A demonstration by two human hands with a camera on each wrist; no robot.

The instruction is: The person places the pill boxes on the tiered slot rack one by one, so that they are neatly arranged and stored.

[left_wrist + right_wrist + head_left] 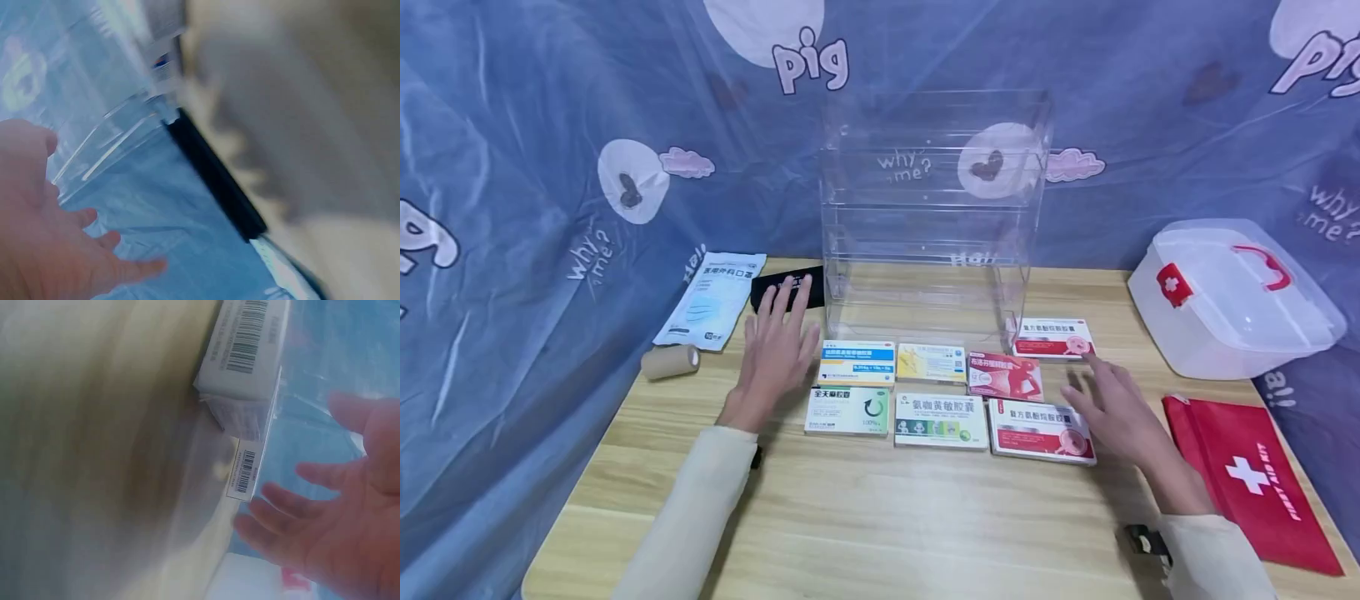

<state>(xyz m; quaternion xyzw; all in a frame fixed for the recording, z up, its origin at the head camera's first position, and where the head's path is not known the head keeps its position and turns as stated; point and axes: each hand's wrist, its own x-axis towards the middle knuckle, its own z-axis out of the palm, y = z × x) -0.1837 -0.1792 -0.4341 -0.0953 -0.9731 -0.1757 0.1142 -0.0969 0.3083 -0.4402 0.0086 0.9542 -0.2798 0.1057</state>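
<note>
My left hand [775, 346] hovers with fingers spread, between a black packet [767, 292] and the medicine boxes. My right hand [1123, 412] reaches over the right end of the boxes, fingers loosely extended and nothing held. Two rows hold a blue-and-white box [857, 363], a yellow-and-white box [931, 364], a pink-red box [1004, 377], a green-and-white box [847, 412], a white-green box [940, 419] and a red-and-white box [1042, 430]. Another red-and-white box [1052, 338] lies behind. In the right wrist view, box ends with barcodes [244, 469] show beside the fingers.
A clear tiered rack [928, 233] stands behind the boxes. At left lie a mask packet [709, 300] and a tan bandage roll [670, 362]. On the right are a white first-aid case [1232, 308] and a red first-aid pouch [1262, 492]. A blue printed curtain [535, 125] surrounds the table.
</note>
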